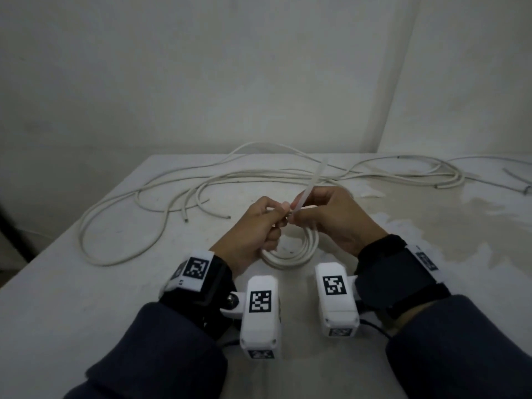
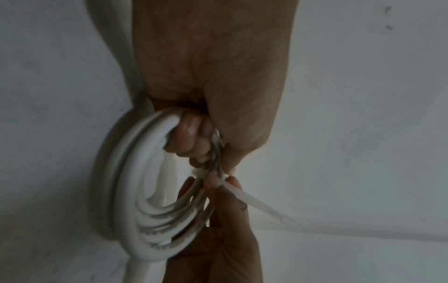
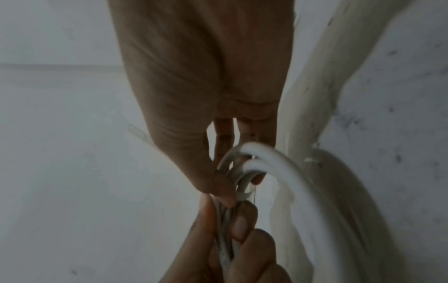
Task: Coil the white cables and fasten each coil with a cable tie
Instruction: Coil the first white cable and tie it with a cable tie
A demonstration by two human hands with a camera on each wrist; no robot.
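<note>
A small coil of white cable [image 1: 296,251] hangs between my hands just above the table; its loops show close up [image 2: 135,191] in the left wrist view. My left hand [image 1: 256,226] grips the coil's bundled strands at the top, fingers curled round them [image 2: 191,137]. My right hand [image 1: 325,217] pinches a translucent cable tie [image 1: 309,187] where it wraps the bundle; the tie's free tail sticks up and away. In the right wrist view the tie loop [image 3: 242,193] sits round the strands beside my thumb.
Several loose white cables [image 1: 178,194] sprawl over the far half of the white table [image 1: 86,283], more running off to the right [image 1: 443,174]. A wet-looking stain [image 1: 449,223] marks the right side. White walls stand close behind.
</note>
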